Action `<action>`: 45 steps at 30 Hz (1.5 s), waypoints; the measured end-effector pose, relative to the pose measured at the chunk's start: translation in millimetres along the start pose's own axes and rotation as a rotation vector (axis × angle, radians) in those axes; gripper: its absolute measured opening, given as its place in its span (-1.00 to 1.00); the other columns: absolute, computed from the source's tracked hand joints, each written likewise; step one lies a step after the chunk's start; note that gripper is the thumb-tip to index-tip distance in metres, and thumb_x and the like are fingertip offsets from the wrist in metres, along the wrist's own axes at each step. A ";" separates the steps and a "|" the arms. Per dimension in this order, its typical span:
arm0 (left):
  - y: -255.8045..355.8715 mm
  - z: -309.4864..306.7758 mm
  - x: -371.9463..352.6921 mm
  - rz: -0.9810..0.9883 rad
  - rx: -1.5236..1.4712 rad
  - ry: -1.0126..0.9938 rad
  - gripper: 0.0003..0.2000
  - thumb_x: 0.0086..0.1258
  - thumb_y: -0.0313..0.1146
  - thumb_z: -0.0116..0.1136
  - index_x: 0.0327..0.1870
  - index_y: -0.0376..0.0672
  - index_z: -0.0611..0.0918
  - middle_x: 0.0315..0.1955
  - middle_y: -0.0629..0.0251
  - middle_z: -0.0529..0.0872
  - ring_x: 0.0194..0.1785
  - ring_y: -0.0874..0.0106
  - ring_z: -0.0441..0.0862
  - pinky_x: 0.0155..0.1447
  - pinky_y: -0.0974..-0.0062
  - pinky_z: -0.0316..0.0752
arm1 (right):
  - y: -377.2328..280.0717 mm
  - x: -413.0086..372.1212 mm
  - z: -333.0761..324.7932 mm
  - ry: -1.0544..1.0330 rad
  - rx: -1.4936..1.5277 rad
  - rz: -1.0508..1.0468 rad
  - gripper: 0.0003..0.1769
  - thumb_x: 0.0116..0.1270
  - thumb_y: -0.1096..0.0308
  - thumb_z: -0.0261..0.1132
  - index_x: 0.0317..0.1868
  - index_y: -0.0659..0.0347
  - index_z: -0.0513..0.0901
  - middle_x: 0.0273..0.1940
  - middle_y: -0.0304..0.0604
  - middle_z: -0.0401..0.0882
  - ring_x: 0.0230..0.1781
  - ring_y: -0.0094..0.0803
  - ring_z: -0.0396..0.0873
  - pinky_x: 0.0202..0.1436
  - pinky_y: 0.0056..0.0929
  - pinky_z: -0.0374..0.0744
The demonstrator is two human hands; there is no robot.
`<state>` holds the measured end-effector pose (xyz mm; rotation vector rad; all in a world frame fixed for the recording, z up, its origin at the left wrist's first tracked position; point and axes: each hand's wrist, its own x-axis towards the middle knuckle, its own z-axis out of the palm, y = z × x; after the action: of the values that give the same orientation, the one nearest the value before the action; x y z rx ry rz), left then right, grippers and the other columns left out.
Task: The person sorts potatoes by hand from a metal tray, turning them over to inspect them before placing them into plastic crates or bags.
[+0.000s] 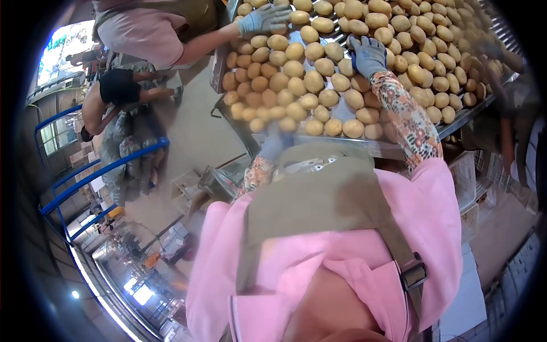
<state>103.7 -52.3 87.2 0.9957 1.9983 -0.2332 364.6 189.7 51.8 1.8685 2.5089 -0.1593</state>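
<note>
Many yellow-brown potatoes (313, 81) lie spread over a metal sorting table (356, 145). My right hand (368, 55), in a grey glove and a floral sleeve, reaches out over them. Its fingers are slightly apart and touch the potatoes near the middle, and no potato shows in its grip. My left hand (276, 143), also gloved, is low at the table's near edge, close to the nearest potatoes. Motion smears its fingers, so whether it holds anything is hidden.
At the upper left, a co-worker's gloved hand (263, 20) rests on the potatoes. Another person's arm (504, 62) is blurred at the right. Blue railings (105, 171), filled sacks (122, 142) and a bending person (117, 91) stand left. Pale crates (464, 179) are at the right.
</note>
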 end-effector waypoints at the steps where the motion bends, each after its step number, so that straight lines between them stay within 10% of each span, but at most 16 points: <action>1: -13.0 5.9 10.4 0.005 -0.009 0.005 -0.18 0.35 0.18 -0.10 0.53 -0.09 0.01 0.46 0.01 0.15 0.54 -0.16 -0.20 0.53 0.03 -0.09 | -2.5 9.7 4.9 0.007 -0.007 -0.006 -0.62 0.39 0.12 0.04 0.19 -0.17 0.51 0.10 -0.14 0.52 0.19 -0.17 0.41 0.22 -0.09 0.31; 8: -50.6 20.5 16.3 0.174 0.035 0.184 -0.29 0.36 0.05 0.00 0.50 0.03 0.15 0.44 -0.05 0.18 0.51 -0.14 -0.01 0.49 0.00 0.02 | -14.7 76.9 56.4 -0.189 -0.158 0.320 -0.48 0.41 -0.05 0.03 0.28 -0.04 0.46 0.07 0.03 0.61 0.16 0.01 0.52 0.18 -0.08 0.45; 19: -75.3 7.3 -2.9 0.499 0.087 0.265 -0.51 0.43 -0.08 0.00 0.33 -0.05 0.37 0.35 0.04 0.35 0.45 -0.02 0.17 0.42 0.04 0.19 | -10.7 34.9 -12.8 -0.335 0.092 0.041 -0.38 0.27 -0.14 0.20 0.20 0.09 0.51 0.05 0.07 0.61 0.11 0.00 0.55 0.19 -0.13 0.46; 23: -80.0 12.1 -0.6 0.410 -0.659 0.076 -0.57 0.41 -0.18 0.08 0.23 -0.15 0.47 0.21 -0.01 0.49 0.33 0.02 0.38 0.38 0.24 0.30 | -18.5 12.8 0.6 0.095 0.633 0.004 -0.25 0.07 -0.16 0.42 0.11 0.24 0.55 0.00 0.08 0.62 0.03 -0.08 0.58 0.19 -0.23 0.47; 29: -77.2 2.2 32.4 0.595 -0.331 0.257 -0.63 0.43 -0.25 0.07 0.15 -0.28 0.50 0.11 0.01 0.55 0.20 0.10 0.49 0.29 0.35 0.36 | -75.2 -74.3 -44.5 0.115 1.601 0.047 -0.31 0.19 0.15 0.46 0.21 0.22 0.31 0.11 -0.14 0.37 0.04 -0.45 0.40 0.09 -0.42 0.51; 34: -46.8 -14.1 44.1 0.691 -0.336 0.289 -0.66 0.46 -0.27 0.04 0.14 -0.29 0.49 0.05 0.00 0.56 0.15 0.11 0.51 0.26 0.34 0.38 | -87.9 -113.7 -51.8 0.411 1.396 0.135 -0.29 0.11 0.24 0.51 0.20 0.21 0.34 0.07 -0.15 0.41 0.04 -0.46 0.43 0.12 -0.43 0.51; 38: -20.5 -3.9 58.7 0.387 -1.488 -0.378 -0.70 0.59 -0.20 -0.20 0.17 -0.13 0.46 -0.03 0.44 0.50 0.03 0.55 0.45 0.11 0.55 0.43 | -100.4 -146.0 -78.8 0.499 1.330 0.261 -0.27 0.09 0.29 0.52 0.21 0.25 0.33 0.10 -0.11 0.38 0.08 -0.41 0.42 0.17 -0.40 0.48; 39: -7.2 -9.5 51.9 0.391 -1.473 -0.405 -0.70 0.59 -0.20 -0.20 0.17 -0.13 0.46 -0.03 0.44 0.50 0.03 0.55 0.45 0.11 0.55 0.43 | -100.3 -151.5 -82.2 0.508 1.325 0.297 -0.26 0.09 0.30 0.51 0.22 0.26 0.32 0.12 -0.10 0.37 0.09 -0.39 0.41 0.18 -0.40 0.47; 41: 18.6 -19.7 41.5 1.044 -0.397 0.142 -0.69 0.46 -0.28 0.03 0.10 -0.28 0.50 0.05 -0.01 0.56 0.18 0.07 0.49 0.25 0.28 0.38 | -96.5 -158.2 -79.3 0.631 1.146 0.186 -0.24 0.07 0.32 0.53 0.23 0.25 0.31 0.14 -0.09 0.37 0.11 -0.37 0.42 0.19 -0.39 0.47; 42: 15.9 6.7 67.7 0.759 -1.017 -0.289 -0.76 0.50 -0.44 -0.11 0.12 -0.18 0.46 -0.07 0.31 0.52 -0.03 0.46 0.47 0.09 0.52 0.43 | -95.2 -160.6 -80.2 0.641 1.135 0.204 -0.24 0.07 0.32 0.53 0.23 0.25 0.31 0.14 -0.09 0.37 0.11 -0.37 0.42 0.19 -0.39 0.47; 45: 27.3 31.3 96.6 1.059 -0.501 -0.214 -0.77 0.43 -0.49 -0.08 0.06 -0.17 0.48 -0.08 0.23 0.54 -0.05 0.35 0.50 0.08 0.42 0.43 | -92.5 -168.2 -84.9 0.656 0.995 0.250 -0.25 -0.05 0.23 0.58 0.16 0.22 0.44 0.06 -0.05 0.44 0.07 -0.24 0.48 0.16 -0.31 0.49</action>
<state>113.4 4.4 -0.8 1.4474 1.0357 0.6719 329.1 10.2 154.7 2.9656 2.7853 -1.1428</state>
